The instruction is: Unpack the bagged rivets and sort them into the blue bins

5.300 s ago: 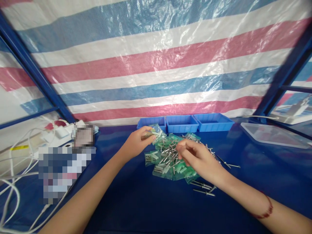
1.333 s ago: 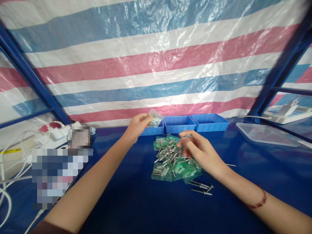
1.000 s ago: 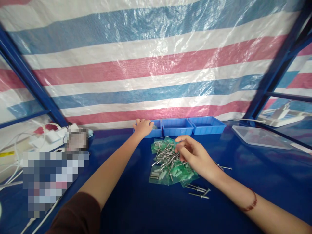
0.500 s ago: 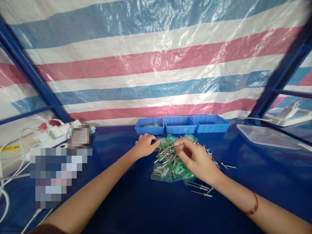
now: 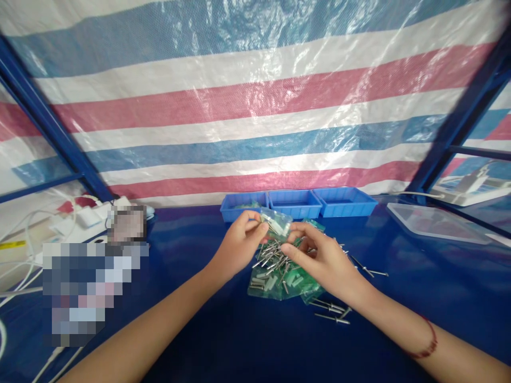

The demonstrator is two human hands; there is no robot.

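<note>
A heap of small green plastic bags (image 5: 281, 279) and loose metal rivets (image 5: 275, 252) lies on the blue table (image 5: 239, 330). My left hand (image 5: 239, 247) pinches one small clear-green bag (image 5: 277, 222) lifted just above the heap. My right hand (image 5: 319, 258) is beside it, fingers pinched at the bag's lower edge over the rivets; what they grip is too small to name. Three blue bins stand behind; the left bin (image 5: 244, 206) holds some bags.
The middle bin (image 5: 294, 204) and right bin (image 5: 344, 201) line the striped tarp wall. A clear plastic lid (image 5: 435, 222) lies at the right. White cables and a power strip (image 5: 85, 215) sit at the left. Stray rivets (image 5: 331, 314) lie near my right wrist.
My left hand dropped a bag into the left bin, came back to the heap and picked up another bag. My right hand stayed over the rivets and now meets the bag.
</note>
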